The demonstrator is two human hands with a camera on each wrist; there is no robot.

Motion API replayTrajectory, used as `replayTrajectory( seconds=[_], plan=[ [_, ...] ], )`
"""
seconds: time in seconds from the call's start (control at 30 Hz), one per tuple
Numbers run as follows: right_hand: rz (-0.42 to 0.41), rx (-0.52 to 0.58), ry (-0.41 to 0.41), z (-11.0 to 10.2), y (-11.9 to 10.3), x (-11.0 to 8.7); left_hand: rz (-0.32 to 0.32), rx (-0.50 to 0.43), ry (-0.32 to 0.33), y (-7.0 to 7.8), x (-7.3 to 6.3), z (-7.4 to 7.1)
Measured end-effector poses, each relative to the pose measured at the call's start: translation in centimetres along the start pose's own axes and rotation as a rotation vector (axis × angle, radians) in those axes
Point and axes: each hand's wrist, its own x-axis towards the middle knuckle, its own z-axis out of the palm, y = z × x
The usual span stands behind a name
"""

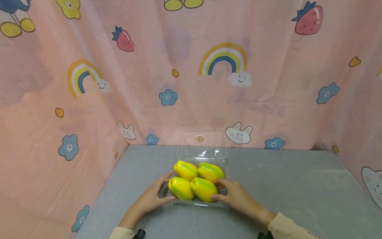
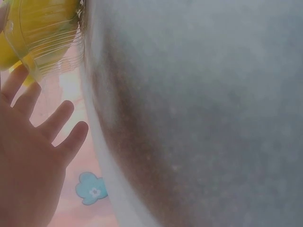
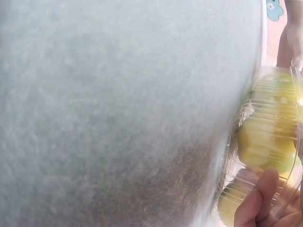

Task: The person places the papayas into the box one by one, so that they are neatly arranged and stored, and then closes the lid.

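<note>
A clear plastic clamshell box (image 1: pixel 204 204) stands on the table with its lid (image 1: pixel 203 146) raised at the back. Several glossy yellow fruits with green streaks, papaya-like in shape, lie in it in two rows. My right hand (image 1: pixel 235 196) reaches over the right side and holds the front right fruit (image 1: pixel 204 190) by its right end, thumb in front. Beside the box's left wall is my left hand (image 1: pixel 152 196), its thumb at the front left corner near the front left fruit (image 1: pixel 181 188). The left wrist view shows that hand's fingers (image 2: pixel 59 120) spread and fairly straight.
The grey tabletop (image 1: pixel 283 186) extends on both sides of the box. A pink cloth curtain (image 1: pixel 143 66) printed with rainbows, flowers and rabbits hangs behind and along the sides. Beige sleeves (image 1: pixel 290 227) and dark wrist straps show at the bottom edge.
</note>
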Motion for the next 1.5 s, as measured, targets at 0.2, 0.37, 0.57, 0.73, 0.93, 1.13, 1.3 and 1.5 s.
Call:
replayTrajectory(
  seconds=[0.2, 0.37, 0.57, 0.73, 0.93, 1.13, 1.3, 1.5],
  plan=[
    [-0.006, -0.006, 0.011, 0.0, 0.1, 0.0, -0.005, 0.009, -0.004, 0.1, 0.1, -0.1],
    [-0.003, -0.003, 0.002, -0.2, 0.2, 0.0, 0.011, 0.006, 0.005, 0.0, 0.1, -0.1],
    [-0.008, -0.02, 0.014, -0.5, 0.2, 0.1, 0.022, 0.009, 0.001, -0.1, 0.1, -0.1],
    [-0.027, -0.043, 0.032, -0.9, 0.4, -0.1, 0.034, -0.041, 0.0, 0.0, 0.0, -0.2],
    [-0.029, -0.055, 0.024, -1.1, 0.5, -0.1, 0.038, -0.088, 0.03, -0.1, 0.3, -0.2],
    [-0.032, -0.062, 0.025, -1.3, 0.6, -0.1, 0.035, -0.112, 0.043, -0.1, 0.4, -0.1],
    [-0.036, -0.059, 0.021, -1.5, 0.6, -0.2, 0.036, -0.121, 0.028, -0.1, 0.4, -0.3],
    [-0.04, -0.062, 0.006, -1.7, 0.5, -0.3, 0.047, -0.144, 0.002, 0.0, 0.4, -0.5]
  ],
)
